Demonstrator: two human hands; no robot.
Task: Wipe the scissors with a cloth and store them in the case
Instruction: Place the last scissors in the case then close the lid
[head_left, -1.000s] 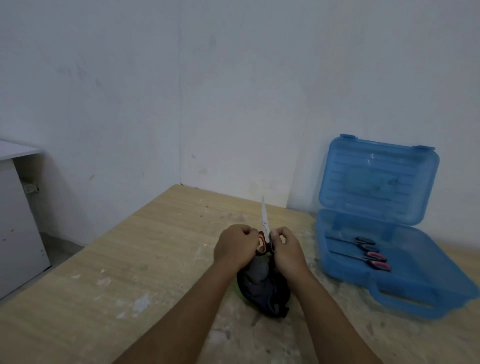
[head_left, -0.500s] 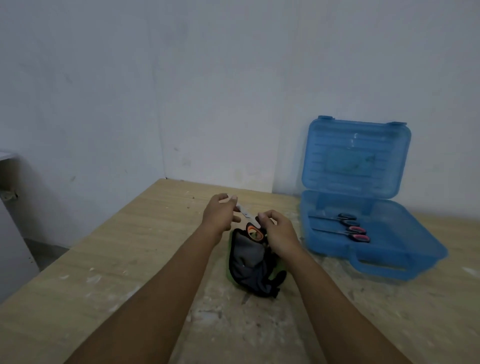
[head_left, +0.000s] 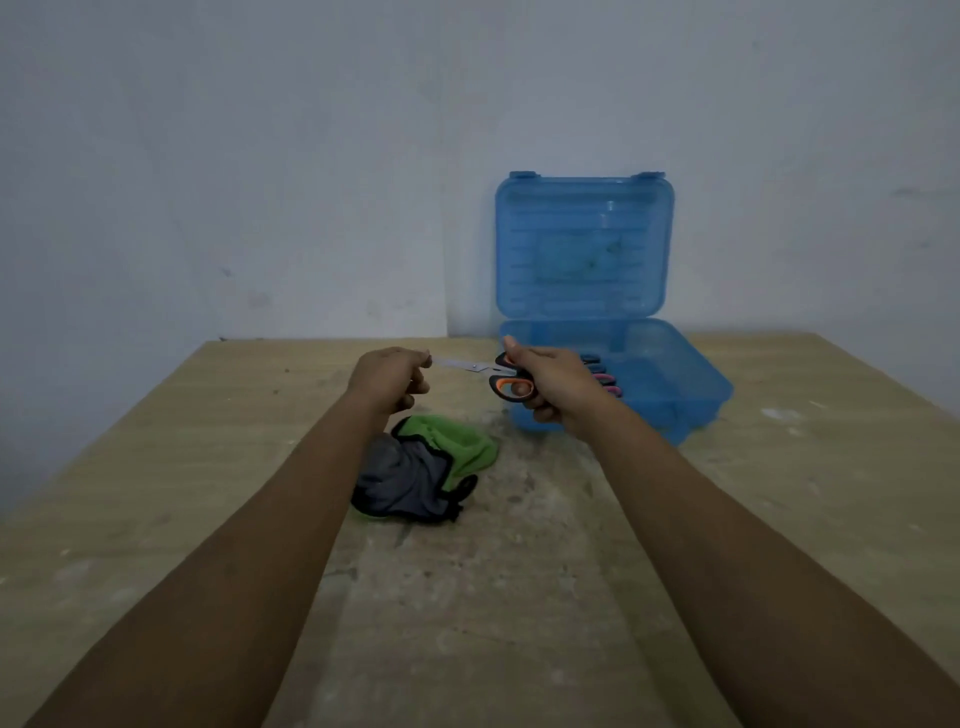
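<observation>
Scissors (head_left: 485, 368) with black and orange handles sit in the air between both hands, above the wooden table (head_left: 519, 597) and just in front of the case, blades closed and lying roughly level, tips toward the person's left. The right hand (head_left: 553, 387) grips the handle loops, fingers curled round them with the thumb raised on top. The left hand (head_left: 389, 376) pinches the blade tips between thumb and fingertips, the other fingers curled under.

Behind the right hand, a translucent blue plastic case (head_left: 696, 410) rests on the table against the pale wall (head_left: 260, 182), open. Its lid (head_left: 584, 249) stands upright, leaning back at the wall, with two latches on its top edge. Inside the base, more scissors (head_left: 605, 378) lie along the left part; only their dark and pink handle ends show past the right hand, so their number cannot be told for sure. The right part of the base shows bare blue plastic. A carry handle runs along the case's front edge, partly hidden by the right forearm.

A crumpled cloth (head_left: 421, 473), green on one face and grey on the other with dark edging, lies on the table below the left wrist, untouched by either hand and apart from the case
</observation>
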